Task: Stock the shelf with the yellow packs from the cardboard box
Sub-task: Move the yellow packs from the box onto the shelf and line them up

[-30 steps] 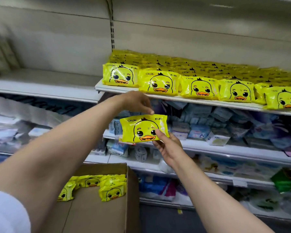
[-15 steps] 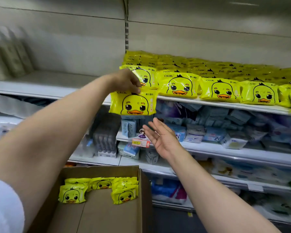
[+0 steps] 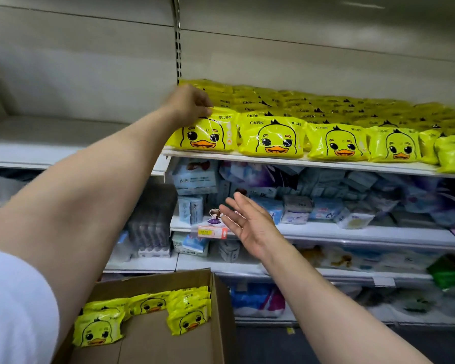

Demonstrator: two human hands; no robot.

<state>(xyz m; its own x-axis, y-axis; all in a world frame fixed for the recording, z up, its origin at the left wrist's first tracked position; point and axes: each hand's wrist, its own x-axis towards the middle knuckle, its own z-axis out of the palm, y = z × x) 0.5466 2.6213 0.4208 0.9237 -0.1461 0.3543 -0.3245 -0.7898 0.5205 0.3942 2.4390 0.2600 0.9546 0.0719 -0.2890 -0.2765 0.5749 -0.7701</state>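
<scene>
Yellow pack point(image 3: 202, 134) with the duck face now stands on the shelf point(image 3: 286, 161), at the left end of the front row, touching the next pack on its right. The left hand point(image 3: 191, 105) is on its top edge, fingers curled over it and pinching it, so the pack is set down but not yet let go. The right hand point(image 3: 250, 224) is lower, in front of the shelves below, palm open and fingers spread, holding nothing.

The step in hand looks like the end of 1 placement. The next move, I think, calls for the left hand to release the pack without tipping it forward, because it stands close to the shelf lip. Then a hand must go down to the cardboard box point(image 3: 216, 311), where at least 4 packs remain point(image 3: 97, 329).

Compared with 0.5 s ago, the pack has gone from hanging below the shelf edge up to its place in the row. The right hand remains open and empty, as it was then.
</scene>
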